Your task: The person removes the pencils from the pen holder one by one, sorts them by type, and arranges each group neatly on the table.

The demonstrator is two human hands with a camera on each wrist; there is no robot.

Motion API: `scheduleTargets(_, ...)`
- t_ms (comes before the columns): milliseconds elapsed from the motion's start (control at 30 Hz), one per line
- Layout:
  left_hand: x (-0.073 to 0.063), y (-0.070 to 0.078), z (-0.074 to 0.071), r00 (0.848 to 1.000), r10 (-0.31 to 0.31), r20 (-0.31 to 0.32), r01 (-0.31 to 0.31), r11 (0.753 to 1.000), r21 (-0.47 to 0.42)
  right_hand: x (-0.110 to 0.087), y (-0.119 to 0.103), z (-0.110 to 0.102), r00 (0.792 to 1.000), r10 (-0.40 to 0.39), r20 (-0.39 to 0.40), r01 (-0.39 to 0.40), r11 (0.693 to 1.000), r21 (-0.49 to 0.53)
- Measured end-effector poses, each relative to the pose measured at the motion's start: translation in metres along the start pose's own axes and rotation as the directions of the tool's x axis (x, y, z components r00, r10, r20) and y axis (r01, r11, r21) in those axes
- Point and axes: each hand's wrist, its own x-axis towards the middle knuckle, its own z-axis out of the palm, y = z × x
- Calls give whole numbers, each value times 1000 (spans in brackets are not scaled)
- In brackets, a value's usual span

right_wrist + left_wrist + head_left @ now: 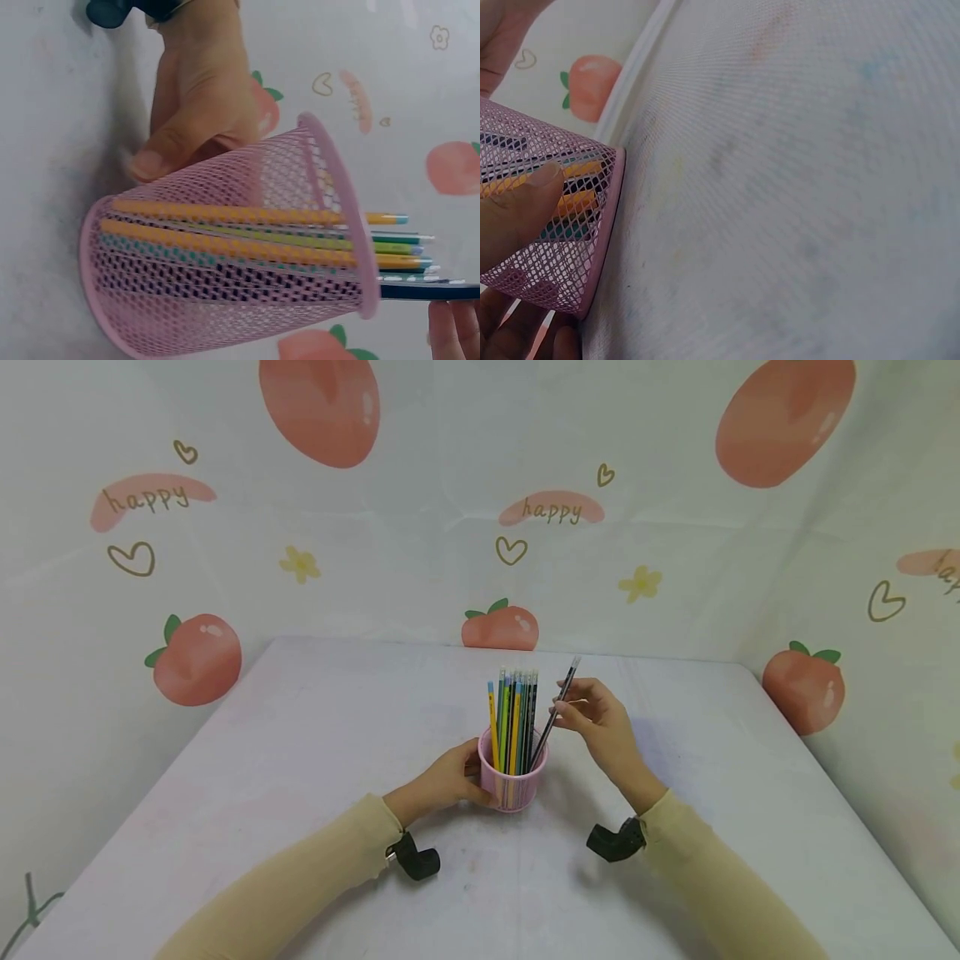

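A pink mesh pencil cup (512, 792) stands upright on the table, full of several pencils (513, 718) in yellow, green and black. My left hand (453, 777) grips the cup from its left side; in the left wrist view the thumb (525, 217) lies across the mesh and fingers curl round the far side. My right hand (600, 722) pinches a dark pencil (562, 697) near its top end. That pencil leans to the right, its lower end inside the cup by the right rim. In the right wrist view, fingertips (446, 330) touch the dark pencil beyond the rim.
A pale cloth covers the table (300, 718). Behind it hangs a white backdrop (420, 560) printed with peaches, hearts and flowers. Black wrist cameras sit on both wrists, the left camera (417, 858) and the right camera (615, 841) low over the table.
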Motion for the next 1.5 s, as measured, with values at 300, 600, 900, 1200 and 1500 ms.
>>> scheduleTargets(300, 1, -2, 0, 1000, -3, 7, 3, 1000, 7, 8, -22, -12, 996, -74, -55, 78, 993, 85)
scheduleTargets(600, 0, -3, -2, 1000, 14, 12, -14, 1000, 4, 16, -40, -30, 979, -133, -151, 158, 973, 168)
scheduleTargets(900, 0, -2, -1, 1000, 4, -2, -4, 1000, 17, 22, -37, -44, 968, -104, -230, 157, 961, 228)
scheduleTargets(1200, -1, -2, -1, 1000, 4, 0, -4, 1000, 14, 28, -12, -49, 983, 5, -184, 26, 986, 166)
scheduleTargets(1500, 0, -3, -1, 1000, 14, 17, -15, 1000, 6, 35, 9, -50, 980, 131, -152, -105, 981, 163)
